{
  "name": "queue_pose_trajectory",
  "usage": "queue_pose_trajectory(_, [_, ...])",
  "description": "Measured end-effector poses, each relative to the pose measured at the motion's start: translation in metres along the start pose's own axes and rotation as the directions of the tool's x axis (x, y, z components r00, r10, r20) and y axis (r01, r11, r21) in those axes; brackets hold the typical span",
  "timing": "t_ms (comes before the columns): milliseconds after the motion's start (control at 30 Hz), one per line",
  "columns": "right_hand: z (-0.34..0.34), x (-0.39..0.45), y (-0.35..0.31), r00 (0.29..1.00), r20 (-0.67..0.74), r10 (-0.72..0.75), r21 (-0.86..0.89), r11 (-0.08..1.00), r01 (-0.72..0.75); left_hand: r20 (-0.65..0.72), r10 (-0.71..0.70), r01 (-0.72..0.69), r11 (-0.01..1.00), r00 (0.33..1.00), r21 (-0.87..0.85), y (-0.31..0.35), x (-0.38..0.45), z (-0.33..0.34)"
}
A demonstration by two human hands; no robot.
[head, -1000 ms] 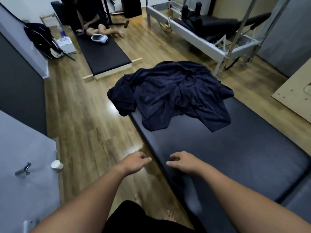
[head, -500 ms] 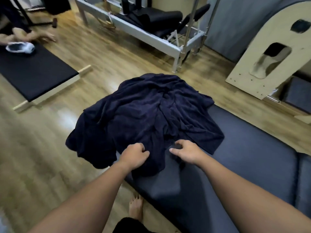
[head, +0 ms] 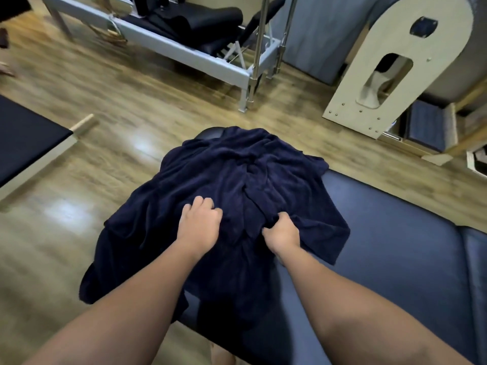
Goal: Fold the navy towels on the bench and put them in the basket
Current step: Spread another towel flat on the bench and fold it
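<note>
A crumpled heap of navy towels [head: 237, 180] lies over the far end of a dark padded bench [head: 395, 246], with part of the cloth hanging off the bench's left side. My left hand [head: 199, 225] lies on top of the heap with its fingers curled into the cloth. My right hand [head: 282, 231] grips a bunched fold of towel near the middle of the heap. No basket shows in this view.
Wooden floor surrounds the bench. A grey metal exercise frame [head: 184, 51] stands at the back. A pale wooden arched barrel [head: 395, 67] stands at the back right. A black mat on a wooden base [head: 29, 143] lies at the left.
I have come closer to the bench end and the view has swung right. Both hands moved from above the bare bench onto the towel heap, and the right hand has taken hold of a fold.
</note>
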State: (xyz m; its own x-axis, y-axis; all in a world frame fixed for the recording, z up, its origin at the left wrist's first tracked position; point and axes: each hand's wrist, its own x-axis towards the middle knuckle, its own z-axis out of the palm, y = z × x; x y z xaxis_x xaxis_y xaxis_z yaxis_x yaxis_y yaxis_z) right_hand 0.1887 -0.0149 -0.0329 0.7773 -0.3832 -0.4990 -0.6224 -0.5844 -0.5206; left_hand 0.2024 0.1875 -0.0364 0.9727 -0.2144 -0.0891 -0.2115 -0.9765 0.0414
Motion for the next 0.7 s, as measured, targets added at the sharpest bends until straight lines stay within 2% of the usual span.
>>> queue_pose_trajectory(100, [0.002, -0.002, 0.000, 0.997, -0.072, -0.010, 0.046, 0.999, 0.013, -0.024, 0.067, -0.069, 0.994, 0.997, -0.084, 0.005, 0.003, -0.005])
queue_pose_trajectory(167, [-0.006, -0.004, 0.009, 0.996, -0.089, -0.023, 0.028, 0.999, 0.026, 0.018, 0.123, -0.118, 0.980, 0.992, -0.162, 0.013, 0.006, -0.008])
queue_pose_trajectory(333, [-0.046, -0.002, 0.058, 0.981, -0.156, -0.117, -0.208, 0.974, 0.083, 0.228, 0.339, -0.225, 0.883, 0.913, -0.413, 0.055, 0.010, -0.027])
queue_pose_trajectory(533, [-0.119, -0.013, 0.145, 0.968, -0.239, -0.082, -0.426, 0.904, -0.029, 0.337, 0.443, -0.317, 0.874, 0.831, -0.368, 0.126, 0.001, -0.025])
queue_pose_trajectory(700, [-0.169, -0.022, 0.213, 0.954, -0.293, -0.061, -0.475, 0.875, -0.090, 0.375, 0.431, -0.315, 0.889, 0.820, -0.333, 0.180, -0.007, -0.026])
